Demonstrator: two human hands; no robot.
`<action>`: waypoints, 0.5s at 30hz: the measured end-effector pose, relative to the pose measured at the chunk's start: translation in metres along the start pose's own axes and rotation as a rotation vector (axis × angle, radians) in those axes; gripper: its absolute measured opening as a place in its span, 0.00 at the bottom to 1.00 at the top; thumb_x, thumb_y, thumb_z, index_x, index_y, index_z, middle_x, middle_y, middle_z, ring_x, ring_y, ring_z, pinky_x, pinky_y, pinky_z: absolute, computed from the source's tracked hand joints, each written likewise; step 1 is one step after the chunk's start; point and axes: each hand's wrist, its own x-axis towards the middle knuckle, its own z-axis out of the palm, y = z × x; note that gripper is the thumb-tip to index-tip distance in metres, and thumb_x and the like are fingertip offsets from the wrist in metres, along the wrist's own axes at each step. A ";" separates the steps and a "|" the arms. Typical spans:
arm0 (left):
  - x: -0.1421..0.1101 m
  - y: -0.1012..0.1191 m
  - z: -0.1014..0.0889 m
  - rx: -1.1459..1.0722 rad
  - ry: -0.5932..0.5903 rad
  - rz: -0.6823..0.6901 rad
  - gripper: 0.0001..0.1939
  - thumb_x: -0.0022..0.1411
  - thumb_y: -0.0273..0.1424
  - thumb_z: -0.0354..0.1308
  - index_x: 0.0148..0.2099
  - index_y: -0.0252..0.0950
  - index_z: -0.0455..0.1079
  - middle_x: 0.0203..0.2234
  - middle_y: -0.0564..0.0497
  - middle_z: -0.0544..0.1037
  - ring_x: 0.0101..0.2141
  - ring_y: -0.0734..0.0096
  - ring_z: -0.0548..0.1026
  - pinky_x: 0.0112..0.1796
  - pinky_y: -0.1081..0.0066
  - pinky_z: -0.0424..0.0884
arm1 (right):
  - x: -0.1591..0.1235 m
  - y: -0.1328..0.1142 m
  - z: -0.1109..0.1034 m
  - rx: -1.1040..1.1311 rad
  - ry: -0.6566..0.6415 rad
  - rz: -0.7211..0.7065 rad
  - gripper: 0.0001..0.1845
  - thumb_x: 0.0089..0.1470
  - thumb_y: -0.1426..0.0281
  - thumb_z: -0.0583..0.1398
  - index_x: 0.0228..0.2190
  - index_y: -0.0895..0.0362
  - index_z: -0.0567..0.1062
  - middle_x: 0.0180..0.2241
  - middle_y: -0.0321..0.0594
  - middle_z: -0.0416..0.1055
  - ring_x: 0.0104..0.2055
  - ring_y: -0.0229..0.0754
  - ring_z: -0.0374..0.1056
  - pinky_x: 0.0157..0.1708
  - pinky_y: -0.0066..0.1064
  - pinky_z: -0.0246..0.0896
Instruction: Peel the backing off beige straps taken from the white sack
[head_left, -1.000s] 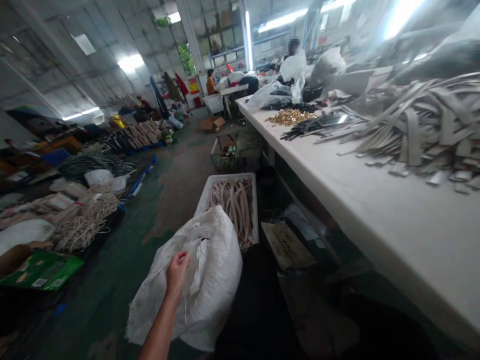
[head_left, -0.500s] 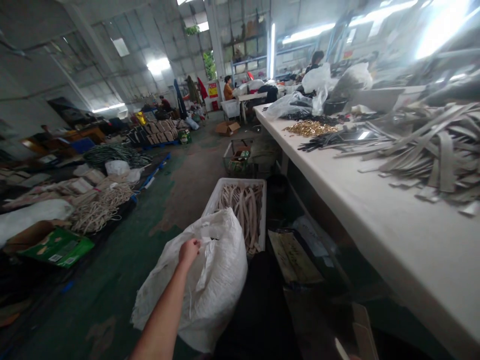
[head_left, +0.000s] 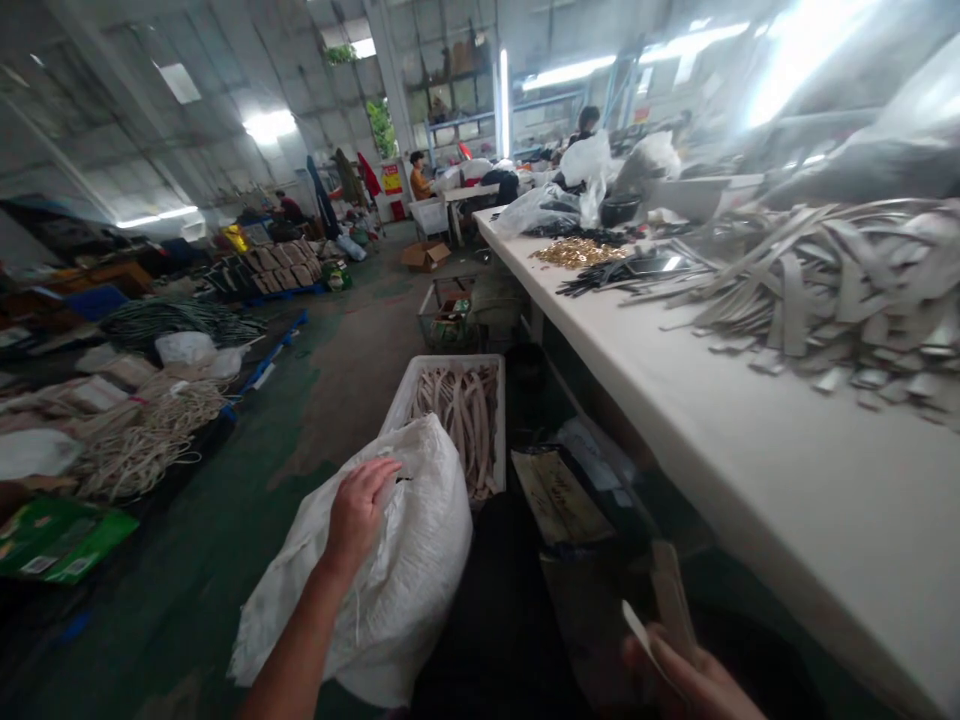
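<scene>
A bulging white woven sack stands before me, with a small dark opening in its top. My left hand lies on the sack beside that opening, its fingers stretched out and a little bent; their tips touch the crumpled plastic. At the lower right, my right hand is closed round a flat beige strap, whose pale end sticks up on the near side. Part of that hand is cut off by the frame's bottom edge. Behind the sack, a white plastic crate is filled with similar beige straps.
A long white table runs along my right, bearing a heap of grey straps, gold metal pieces and plastic bags. Cord bundles and a green carton lie on the left. People sit at benches farther back.
My left hand has gone from a closed pinch at the sack's opening to outstretched fingers. My right hand has come up into view with the strap. The view has turned slightly right.
</scene>
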 end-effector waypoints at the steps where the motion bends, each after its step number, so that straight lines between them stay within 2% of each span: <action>1: 0.004 0.015 0.005 -0.030 0.002 0.115 0.15 0.68 0.32 0.48 0.49 0.41 0.74 0.45 0.47 0.79 0.49 0.61 0.73 0.52 0.61 0.65 | -0.003 -0.014 0.006 0.004 -0.034 -0.058 0.35 0.40 0.39 0.62 0.31 0.60 0.78 0.23 0.41 0.69 0.20 0.35 0.57 0.19 0.26 0.54; 3: 0.011 0.046 0.016 -0.087 -0.007 0.309 0.13 0.66 0.29 0.51 0.49 0.43 0.74 0.46 0.49 0.78 0.50 0.62 0.72 0.53 0.60 0.64 | -0.009 -0.042 0.021 0.010 -0.109 -0.146 0.32 0.43 0.44 0.64 0.35 0.60 0.78 0.26 0.41 0.70 0.21 0.34 0.57 0.19 0.25 0.52; 4: 0.013 0.062 0.022 -0.113 -0.017 0.390 0.13 0.65 0.28 0.53 0.49 0.44 0.74 0.46 0.49 0.78 0.51 0.62 0.72 0.54 0.59 0.63 | -0.011 -0.056 0.028 0.020 -0.152 -0.219 0.29 0.44 0.46 0.65 0.34 0.60 0.77 0.33 0.44 0.73 0.24 0.34 0.59 0.20 0.25 0.53; 6: 0.017 0.091 0.033 -0.159 -0.061 0.538 0.13 0.64 0.26 0.56 0.49 0.45 0.74 0.46 0.50 0.78 0.51 0.62 0.71 0.55 0.57 0.61 | -0.013 -0.077 0.041 0.046 -0.247 -0.361 0.24 0.46 0.49 0.65 0.28 0.59 0.75 0.46 0.48 0.72 0.29 0.37 0.63 0.23 0.25 0.58; 8: 0.018 0.116 0.041 -0.188 -0.110 0.656 0.14 0.63 0.25 0.57 0.48 0.45 0.74 0.46 0.50 0.78 0.52 0.62 0.71 0.56 0.56 0.59 | -0.014 -0.090 0.053 0.037 -0.322 -0.428 0.23 0.46 0.50 0.66 0.25 0.60 0.74 0.47 0.48 0.71 0.33 0.39 0.65 0.24 0.26 0.61; 9: 0.019 0.127 0.045 -0.199 -0.131 0.699 0.14 0.63 0.25 0.57 0.48 0.44 0.74 0.46 0.50 0.78 0.52 0.62 0.71 0.57 0.56 0.59 | -0.015 -0.094 0.057 0.020 -0.341 -0.442 0.23 0.45 0.50 0.67 0.25 0.60 0.74 0.44 0.47 0.71 0.32 0.38 0.64 0.25 0.26 0.61; 11: 0.020 0.143 0.050 -0.211 -0.165 0.752 0.13 0.63 0.25 0.56 0.47 0.43 0.75 0.46 0.49 0.78 0.52 0.61 0.71 0.57 0.55 0.58 | -0.015 -0.095 0.064 -0.036 -0.347 -0.455 0.24 0.43 0.50 0.67 0.25 0.60 0.75 0.33 0.41 0.71 0.28 0.35 0.62 0.24 0.25 0.59; 13: 0.021 0.153 0.055 -0.224 -0.190 0.782 0.11 0.64 0.26 0.55 0.46 0.42 0.75 0.46 0.49 0.79 0.52 0.60 0.71 0.57 0.54 0.57 | -0.016 -0.091 0.068 -0.095 -0.323 -0.460 0.24 0.44 0.51 0.67 0.24 0.60 0.74 0.23 0.33 0.65 0.23 0.32 0.58 0.23 0.24 0.55; 15: 0.021 0.159 0.062 -0.237 -0.222 0.803 0.11 0.64 0.27 0.54 0.46 0.42 0.75 0.46 0.48 0.79 0.53 0.59 0.70 0.58 0.53 0.56 | -0.017 -0.085 0.069 -0.128 -0.300 -0.462 0.24 0.45 0.51 0.67 0.24 0.61 0.74 0.19 0.30 0.61 0.22 0.31 0.56 0.23 0.24 0.53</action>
